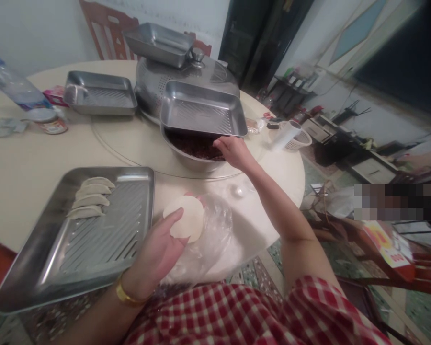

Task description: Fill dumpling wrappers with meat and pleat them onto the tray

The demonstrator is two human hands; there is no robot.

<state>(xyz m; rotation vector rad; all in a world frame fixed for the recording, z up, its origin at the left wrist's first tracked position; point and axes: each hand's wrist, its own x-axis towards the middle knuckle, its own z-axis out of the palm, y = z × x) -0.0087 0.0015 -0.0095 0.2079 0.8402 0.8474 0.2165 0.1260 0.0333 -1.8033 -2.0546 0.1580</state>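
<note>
A round, pale dumpling wrapper rests in my left hand, its thumb pressed on the near edge. My right hand reaches to the right rim of a metal bowl of dark filling. Its fingers are closed, and what they grip is hidden. Several folded dumplings lie in a row at the far end of a large metal tray, left of my left hand. Under and beside the wrapper is a clear plastic bag.
An empty metal tray covers the bowl's far side. Behind it stands a large lidded pan with another tray on top. Farther left are a tray, a jar and a plastic bottle. A white basket sits right.
</note>
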